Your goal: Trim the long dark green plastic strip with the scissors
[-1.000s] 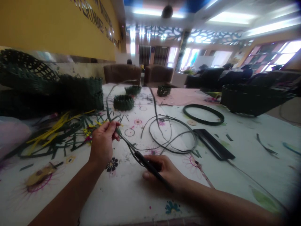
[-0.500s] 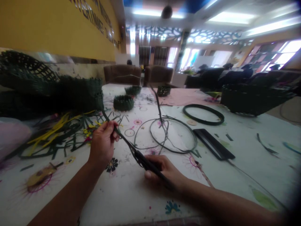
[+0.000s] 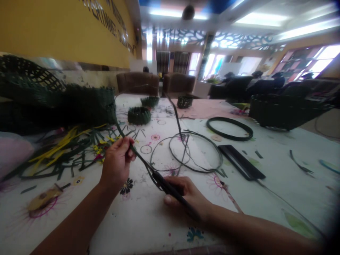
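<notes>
My left hand [image 3: 117,164] pinches a dark green woven strand [image 3: 142,161] between thumb and fingers. The strand runs down to a black stick [image 3: 172,191], which my right hand [image 3: 184,194] grips, and thin strands wrap around the stick's upper part. Its lower end is hidden behind my right hand. Long loops of dark strand [image 3: 195,152] lie on the floral tablecloth [image 3: 140,219] just beyond my hands, and one strand rises away toward the far table. A heap of green and yellow strips [image 3: 66,156] lies left of my left hand.
Large dark green woven baskets [image 3: 87,104] stand at the left, with a woven ring [image 3: 139,115] beyond them. A black hoop [image 3: 230,128] and flat black piece [image 3: 240,162] lie right. Another basket [image 3: 287,109] sits far right. Seated people [image 3: 265,81] and brown sofas [image 3: 137,83] are beyond.
The strand loops on the table have shifted and widened toward the left, and the rising strand has swung. My hands have moved only slightly, with the black stick still held.
</notes>
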Demonstrator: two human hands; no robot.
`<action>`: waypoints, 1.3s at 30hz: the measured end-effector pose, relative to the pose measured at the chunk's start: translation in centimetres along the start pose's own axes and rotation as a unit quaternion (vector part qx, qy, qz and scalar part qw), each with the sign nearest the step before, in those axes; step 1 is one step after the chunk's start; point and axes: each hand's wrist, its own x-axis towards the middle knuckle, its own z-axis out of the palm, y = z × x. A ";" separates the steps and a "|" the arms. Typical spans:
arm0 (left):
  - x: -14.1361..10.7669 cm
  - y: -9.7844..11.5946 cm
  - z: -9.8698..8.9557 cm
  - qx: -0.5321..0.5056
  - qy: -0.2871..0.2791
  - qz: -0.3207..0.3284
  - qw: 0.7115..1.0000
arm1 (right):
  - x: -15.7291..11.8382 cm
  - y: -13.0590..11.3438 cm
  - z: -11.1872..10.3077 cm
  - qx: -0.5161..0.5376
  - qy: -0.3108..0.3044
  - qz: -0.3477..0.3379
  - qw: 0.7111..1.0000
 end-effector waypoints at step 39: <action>-1.1 -1.5 0.0 0.005 0.043 -0.040 0.998 | -0.2 -0.2 0.2 -0.101 0.027 -0.008 0.995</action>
